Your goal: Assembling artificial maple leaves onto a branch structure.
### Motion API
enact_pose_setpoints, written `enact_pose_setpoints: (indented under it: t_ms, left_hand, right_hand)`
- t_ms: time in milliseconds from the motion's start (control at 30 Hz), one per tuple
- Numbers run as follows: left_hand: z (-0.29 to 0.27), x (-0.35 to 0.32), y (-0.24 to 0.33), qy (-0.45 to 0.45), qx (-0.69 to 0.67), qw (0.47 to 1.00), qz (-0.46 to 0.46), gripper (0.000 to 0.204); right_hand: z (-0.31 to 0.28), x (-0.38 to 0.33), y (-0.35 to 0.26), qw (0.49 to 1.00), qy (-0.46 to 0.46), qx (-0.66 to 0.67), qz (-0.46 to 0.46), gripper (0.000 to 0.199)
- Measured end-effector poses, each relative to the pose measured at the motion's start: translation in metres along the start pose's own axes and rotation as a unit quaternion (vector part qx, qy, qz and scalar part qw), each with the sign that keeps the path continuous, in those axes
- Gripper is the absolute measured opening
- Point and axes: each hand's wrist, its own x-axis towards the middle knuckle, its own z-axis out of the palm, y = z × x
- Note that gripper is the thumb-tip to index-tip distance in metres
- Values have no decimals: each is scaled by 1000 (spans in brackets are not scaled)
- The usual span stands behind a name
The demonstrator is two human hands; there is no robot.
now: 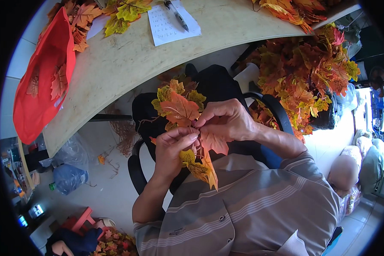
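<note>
Over my lap, a sprig of artificial maple leaves (181,110) in orange, yellow and green is held between my two hands. My left hand (168,151) pinches its stem from below, thumb against the fingers. From the other side my right hand (234,121) closes thumb and forefinger at the same stem, the fingertips of both hands almost touching. A pinkish-orange leaf (215,143) hangs under my right hand, and yellow and orange leaves (196,168) droop below the left. The exact join between the fingertips is too small to make out.
A worn pale table (123,59) curves ahead, carrying a paper sheet (164,30), a pen (177,17) and a red bag (47,81). At right stands a large leaf heap (303,77) beside the black chair armrest (277,111). A blue bottle (70,178) and a person (79,243) are at lower left.
</note>
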Motion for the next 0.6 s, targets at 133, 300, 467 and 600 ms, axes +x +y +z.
enact_pose_setpoints:
  t_ms: [133,300,467,600]
  left_hand:
    - [-2,1,-2,6,-6,1000,-4,19]
    - [-3,3,-4,4,4,1000,-3,20]
    - [-3,3,-4,3,10,1000,-4,21]
    - [-3,3,-5,2,7,1000,-4,21]
  right_hand:
    - [0,-2,-2,1000,-9,-4,0,15]
    - [1,-1,0,1000,3,-12,-14,15]
    - [3,-1,0,1000,14,-12,-3,14]
    - [4,-2,1,1000,23,-6,4,14]
